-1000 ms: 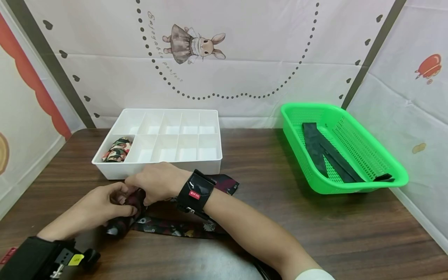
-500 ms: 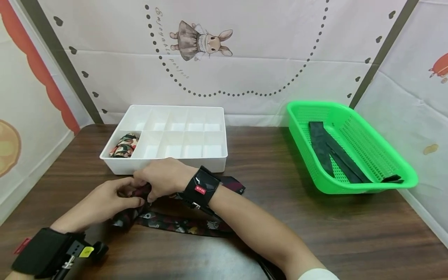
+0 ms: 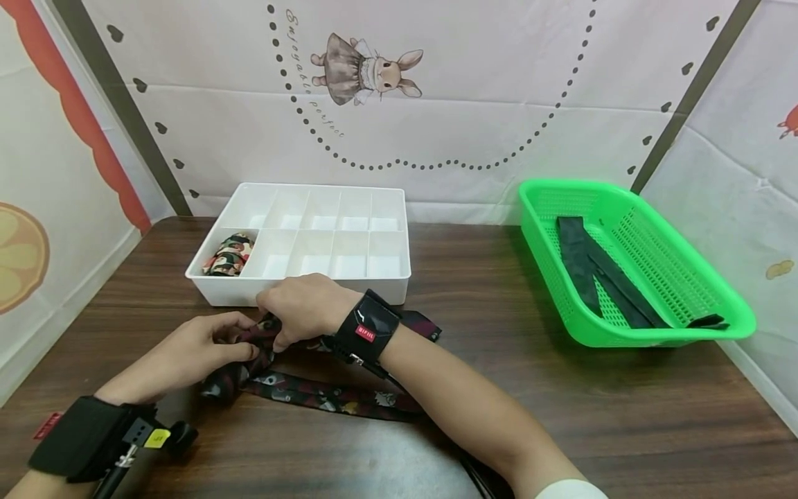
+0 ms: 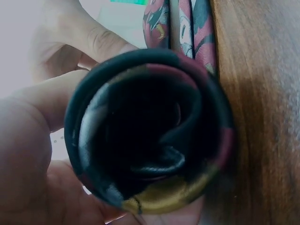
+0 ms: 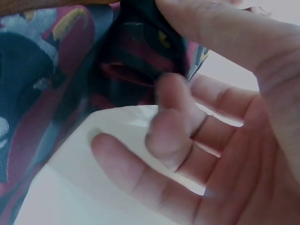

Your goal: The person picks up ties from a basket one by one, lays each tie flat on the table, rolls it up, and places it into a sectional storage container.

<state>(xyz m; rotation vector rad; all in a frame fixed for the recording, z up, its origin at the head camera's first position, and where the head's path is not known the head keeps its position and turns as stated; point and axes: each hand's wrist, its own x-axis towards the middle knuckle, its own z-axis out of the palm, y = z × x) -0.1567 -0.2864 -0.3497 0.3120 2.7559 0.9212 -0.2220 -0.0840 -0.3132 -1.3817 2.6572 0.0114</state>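
Since the earlier frame the box and basket have shifted a little rightward and up in the head view, the hands along with them; against the box, the hands hardly move. Nearest on the desk [image 3: 623,416], toward its left edge, the left hand [image 3: 193,350] curls fingers and thumb round a partly rolled patterned tie [image 3: 224,384], its coiled end facing the left wrist camera. The right hand [image 3: 312,308] pinches the cloth between thumb and fingertip. Unrolled lengths [image 3: 337,398] trail rightward over the desk. Just beyond the hands stands the white divided box [image 3: 233,291], a patterned roll [image 3: 228,255] in its front-left compartment. Near the desk's far right corner, the green basket [image 3: 661,338] holds dark strips [image 3: 580,263]. A printed backdrop [image 3: 467,125] rises behind the far edge.
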